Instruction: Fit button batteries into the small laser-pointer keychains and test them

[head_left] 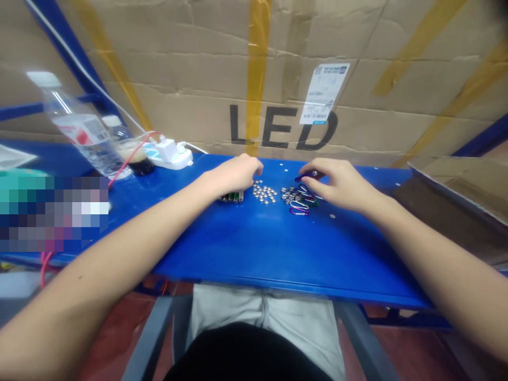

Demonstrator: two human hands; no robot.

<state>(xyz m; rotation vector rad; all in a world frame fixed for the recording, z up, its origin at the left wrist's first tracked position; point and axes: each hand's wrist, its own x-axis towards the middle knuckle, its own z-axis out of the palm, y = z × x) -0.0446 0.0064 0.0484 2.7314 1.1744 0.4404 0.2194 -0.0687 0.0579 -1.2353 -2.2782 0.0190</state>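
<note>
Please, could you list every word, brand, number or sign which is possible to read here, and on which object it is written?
"LED": large black letters on the cardboard.
White sticker on the cardboard: printed text and codes, too small and blurred to read.
Label on the large clear bottle: reddish print, too blurred to read.
I can read no other text.

Bright; soft sheen on tabletop (234, 246); edges stretched (left patch (53, 214) pixelated).
</note>
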